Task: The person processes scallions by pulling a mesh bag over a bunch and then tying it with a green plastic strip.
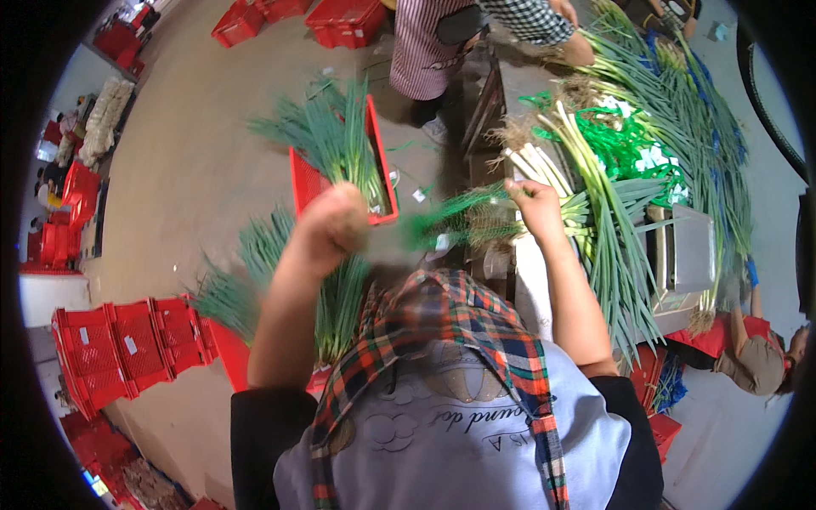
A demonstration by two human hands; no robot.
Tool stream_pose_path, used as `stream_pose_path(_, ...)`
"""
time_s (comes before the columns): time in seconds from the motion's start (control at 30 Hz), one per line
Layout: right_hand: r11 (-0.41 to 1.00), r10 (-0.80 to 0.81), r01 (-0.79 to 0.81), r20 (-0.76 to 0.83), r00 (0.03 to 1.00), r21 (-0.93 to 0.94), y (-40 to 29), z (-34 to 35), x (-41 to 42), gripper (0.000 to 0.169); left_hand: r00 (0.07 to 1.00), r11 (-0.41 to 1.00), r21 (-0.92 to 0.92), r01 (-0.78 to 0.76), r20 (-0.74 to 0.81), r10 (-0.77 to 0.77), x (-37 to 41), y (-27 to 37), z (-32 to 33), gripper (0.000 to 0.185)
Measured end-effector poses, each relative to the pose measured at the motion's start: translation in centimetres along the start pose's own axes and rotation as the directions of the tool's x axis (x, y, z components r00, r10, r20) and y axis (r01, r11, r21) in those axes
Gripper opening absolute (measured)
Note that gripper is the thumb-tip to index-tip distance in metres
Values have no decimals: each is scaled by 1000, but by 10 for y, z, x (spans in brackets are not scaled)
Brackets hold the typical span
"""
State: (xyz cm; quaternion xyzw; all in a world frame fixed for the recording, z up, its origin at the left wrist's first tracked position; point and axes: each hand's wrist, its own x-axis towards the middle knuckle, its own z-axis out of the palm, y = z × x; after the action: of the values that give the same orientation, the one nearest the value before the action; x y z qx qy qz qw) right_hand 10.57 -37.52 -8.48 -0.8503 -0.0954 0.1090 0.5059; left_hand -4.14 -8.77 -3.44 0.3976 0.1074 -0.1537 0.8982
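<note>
My right hand (537, 207) pinches the edge of a green mesh net (468, 207) beside the work table. The net stretches leftward, its far end blurred, and a white tag (442, 241) shows at it. Under and beside this hand lie large green onions (602, 191) with white stems and green leaves; roots of a bunch (500, 226) show by the mesh. My left hand (335, 223) is raised, curled and motion-blurred, in front of a red crate (386, 166). Whether it holds anything is hidden. That crate holds green onion bunches (344, 134).
A pile of green straps with white tags (628, 146) lies on the table near a scale-like box (685, 245). More onions (695, 127) lie beyond. A co-worker in a striped apron (424, 51) stands ahead. Stacked red crates (127, 350) stand left; another person (746, 357) is right.
</note>
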Motion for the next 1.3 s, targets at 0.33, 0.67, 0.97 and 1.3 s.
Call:
stream_pose_path(0.33, 714, 28, -516, 718, 696, 472, -64, -7, -1, 78, 950, 833, 549, 74, -294, 109, 60, -32, -29, 31)
stream_pose_path(0.67, 168, -169, -363, 390, 905, 916, -61, 7, -25, 19, 995, 911, -405, 75, 84, -45, 71, -5, -29, 23)
stream_pose_path(0.97, 27, -253, -370, 365, 896, 928, -85, -3, -11, 41, 981, 699, 689, -191, 106, 163, 75, -25, 18, 30)
stream_pose_path(1.3, 461, -214, -669, 805, 554, 583, -54, -20, -33, 46, 940, 983, -148, -105, -338, 50, 107, 6, 0, 16)
